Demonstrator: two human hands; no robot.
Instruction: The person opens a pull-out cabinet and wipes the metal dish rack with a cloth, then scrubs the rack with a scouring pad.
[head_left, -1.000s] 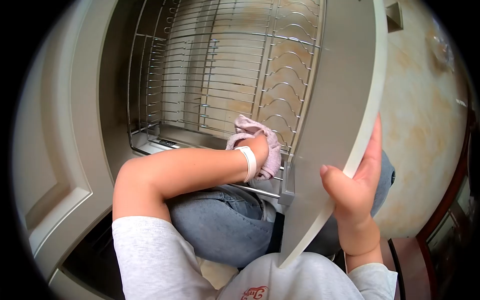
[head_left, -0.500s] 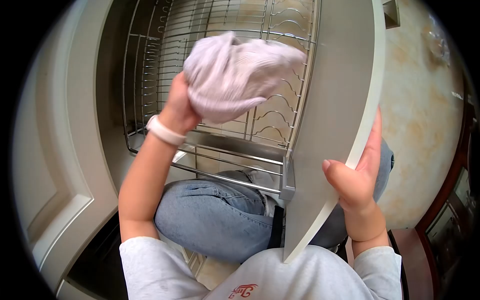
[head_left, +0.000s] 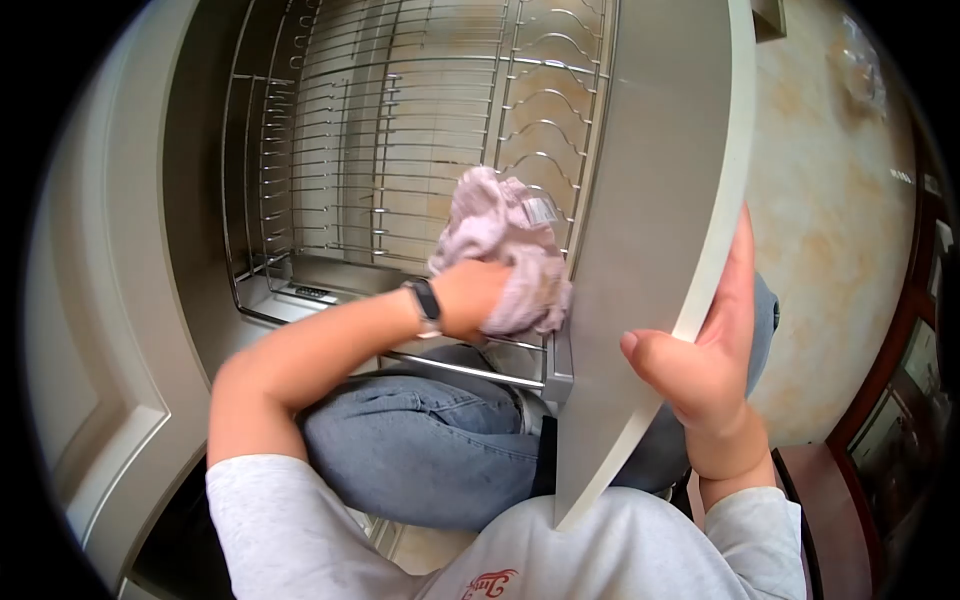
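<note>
a kitchen is suggested by the pull-out wire dish rack [head_left: 465, 369], bent along one side into curved slots and fixed behind a pale drawer front [head_left: 665, 180]; a panelled cabinet door [head_left: 95, 300] and mottled floor [head_left: 810, 230] are seen nearby.

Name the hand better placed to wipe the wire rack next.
Probably the left hand: it holds the pink cloth at the wire rack, while the right hand grips the drawer front.

Floor [head_left: 815, 230]: beige, tan mottling. Left side: cream cabinet front [head_left: 150, 240], recessed panel with moulded edge. Right side: reddish-brown furniture [head_left: 820, 495]. Lighting: soft, adequate.
</note>
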